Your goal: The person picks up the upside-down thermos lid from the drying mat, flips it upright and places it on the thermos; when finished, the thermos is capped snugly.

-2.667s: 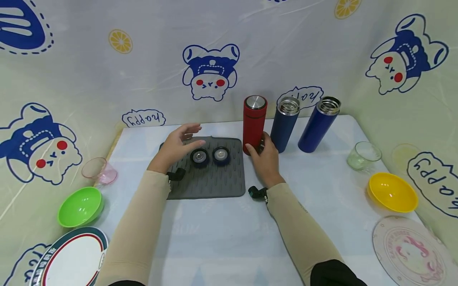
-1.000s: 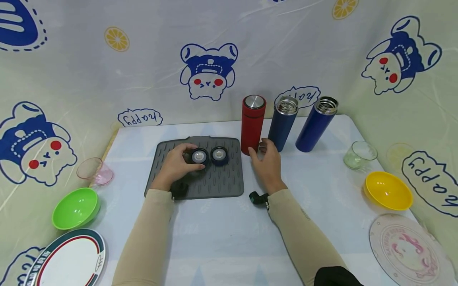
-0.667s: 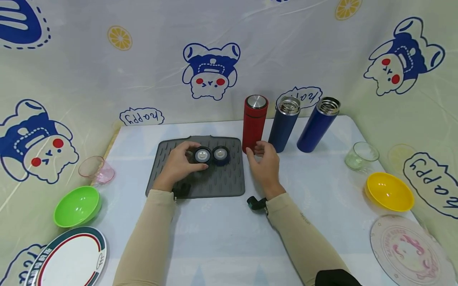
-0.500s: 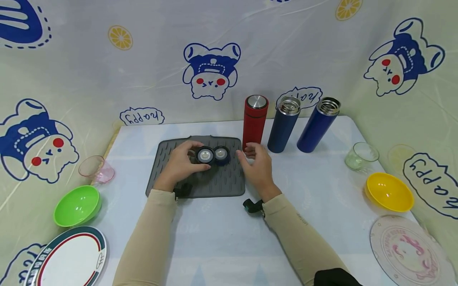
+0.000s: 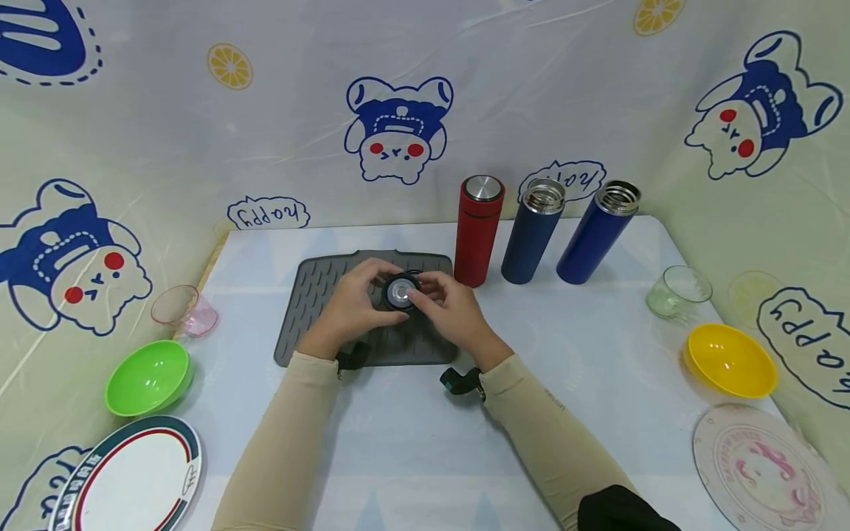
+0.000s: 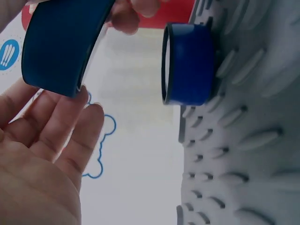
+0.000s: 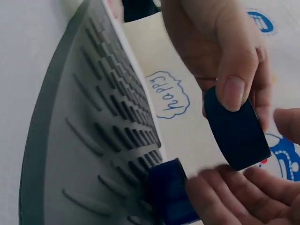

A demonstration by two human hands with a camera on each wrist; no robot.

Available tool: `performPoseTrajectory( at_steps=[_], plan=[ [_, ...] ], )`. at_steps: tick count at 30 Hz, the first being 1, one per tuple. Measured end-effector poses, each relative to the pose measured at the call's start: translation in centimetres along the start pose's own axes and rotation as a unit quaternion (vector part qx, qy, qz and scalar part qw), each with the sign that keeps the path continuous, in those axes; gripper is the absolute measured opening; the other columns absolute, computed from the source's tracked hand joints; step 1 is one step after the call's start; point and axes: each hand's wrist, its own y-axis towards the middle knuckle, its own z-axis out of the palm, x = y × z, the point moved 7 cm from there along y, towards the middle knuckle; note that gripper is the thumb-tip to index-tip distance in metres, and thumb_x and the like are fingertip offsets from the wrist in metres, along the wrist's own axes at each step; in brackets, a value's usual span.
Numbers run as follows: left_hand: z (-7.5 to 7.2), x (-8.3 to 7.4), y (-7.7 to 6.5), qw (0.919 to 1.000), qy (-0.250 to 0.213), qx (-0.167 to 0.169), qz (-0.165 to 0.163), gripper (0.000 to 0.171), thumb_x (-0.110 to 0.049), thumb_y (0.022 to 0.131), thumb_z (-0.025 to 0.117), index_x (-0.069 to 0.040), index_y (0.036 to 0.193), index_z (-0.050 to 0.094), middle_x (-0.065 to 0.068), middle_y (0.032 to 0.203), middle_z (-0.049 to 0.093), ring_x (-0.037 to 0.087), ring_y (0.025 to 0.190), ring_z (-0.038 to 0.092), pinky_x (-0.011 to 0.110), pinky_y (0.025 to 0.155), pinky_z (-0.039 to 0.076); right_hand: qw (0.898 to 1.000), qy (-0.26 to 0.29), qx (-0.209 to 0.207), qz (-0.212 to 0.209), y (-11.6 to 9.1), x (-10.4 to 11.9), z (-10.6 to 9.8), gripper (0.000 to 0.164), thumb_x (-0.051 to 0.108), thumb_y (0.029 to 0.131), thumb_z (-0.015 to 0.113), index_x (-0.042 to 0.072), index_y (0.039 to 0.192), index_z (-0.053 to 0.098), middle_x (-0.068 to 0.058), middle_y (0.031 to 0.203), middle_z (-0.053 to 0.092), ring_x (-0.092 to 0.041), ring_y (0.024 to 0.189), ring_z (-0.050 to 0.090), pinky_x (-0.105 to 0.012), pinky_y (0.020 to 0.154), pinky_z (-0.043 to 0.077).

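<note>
My left hand pinches a dark blue bottle lid above the grey ribbed mat; its pale round centre faces up toward me. In the right wrist view, the left thumb presses on the lid's side. My right hand is close at the lid's right, thumb over its face, fingers loosely bent; whether they touch it is unclear. A second blue lid rests on the mat, mostly hidden in the head view. A red bottle stands capped, and two blue bottles stand uncapped.
On the left are a pink glass, a green bowl and a white plate with a dark rim. On the right are a green glass, a yellow bowl and a pink-printed plate.
My left hand reached down to the left lid on the mat, took hold of it and lifted it rightward. My right hand left the red bottle's base and came over to the lid.
</note>
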Motion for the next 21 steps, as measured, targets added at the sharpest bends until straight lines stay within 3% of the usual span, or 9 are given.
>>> performPoseTrajectory(
  at_steps=[6,11,14,17,19,21],
  plan=[
    [0.6,-0.4,0.1,0.9998,-0.004,0.002,0.021,0.065,-0.031,0.065,0.087,-0.022,0.120,0.056,-0.014,0.122,0.049,0.009,0.104,0.049,0.040,0.087,0.045,0.993,0.092,0.039,0.058,0.1,-1.1,-0.3,0.042,0.027,0.089,0.067,0.008,0.125,0.057,-0.007,0.103,0.063,-0.021,0.082,0.066,-0.035,0.074,0.053],
    [1.0,-0.6,0.0,0.9973,-0.067,0.022,0.018,0.072,-0.030,0.073,0.082,-0.019,0.135,0.047,-0.007,0.133,0.044,0.014,0.115,0.047,0.042,0.095,0.040,0.988,0.130,0.030,0.072,0.0,-0.5,-1.2,0.042,0.017,0.086,0.070,0.008,0.125,0.058,-0.008,0.106,0.064,-0.023,0.088,0.065,-0.033,0.077,0.052],
    [0.8,-1.2,-0.3,0.9908,-0.131,0.032,-0.014,0.062,-0.027,0.087,0.068,-0.012,0.141,0.041,0.003,0.139,0.042,0.021,0.119,0.046,0.045,0.097,0.037,0.991,0.114,0.013,0.061,-0.3,0.6,-1.9,0.040,0.013,0.085,0.071,0.007,0.123,0.060,-0.007,0.106,0.065,-0.023,0.090,0.064,-0.033,0.078,0.052],
    [0.9,-1.6,-0.4,0.9801,-0.180,0.050,-0.066,0.048,-0.030,0.101,0.045,-0.004,0.140,0.040,0.012,0.134,0.047,0.028,0.115,0.050,0.050,0.093,0.040,0.995,0.093,-0.003,0.041,-0.5,1.4,-2.3,0.040,0.010,0.082,0.074,0.007,0.121,0.063,-0.006,0.105,0.066,-0.022,0.092,0.063,-0.032,0.079,0.051],
    [1.1,-1.6,-0.5,0.9740,-0.194,0.062,-0.098,0.050,-0.036,0.103,0.031,-0.002,0.138,0.042,0.015,0.126,0.051,0.033,0.109,0.053,0.052,0.091,0.041,0.996,0.084,-0.013,0.022,-0.6,1.9,-2.5,0.041,0.008,0.080,0.075,0.007,0.119,0.064,-0.006,0.104,0.066,-0.022,0.093,0.063,-0.031,0.080,0.051],
    [1.3,-1.1,-0.5,0.9691,-0.202,0.065,-0.126,0.055,-0.042,0.103,0.026,-0.003,0.136,0.045,0.015,0.115,0.057,0.036,0.100,0.057,0.053,0.089,0.042,0.996,0.083,-0.022,0.000,-0.6,2.2,-2.5,0.041,0.005,0.078,0.076,0.006,0.118,0.065,-0.006,0.105,0.066,-0.022,0.095,0.063,-0.031,0.081,0.050]
  ],
)
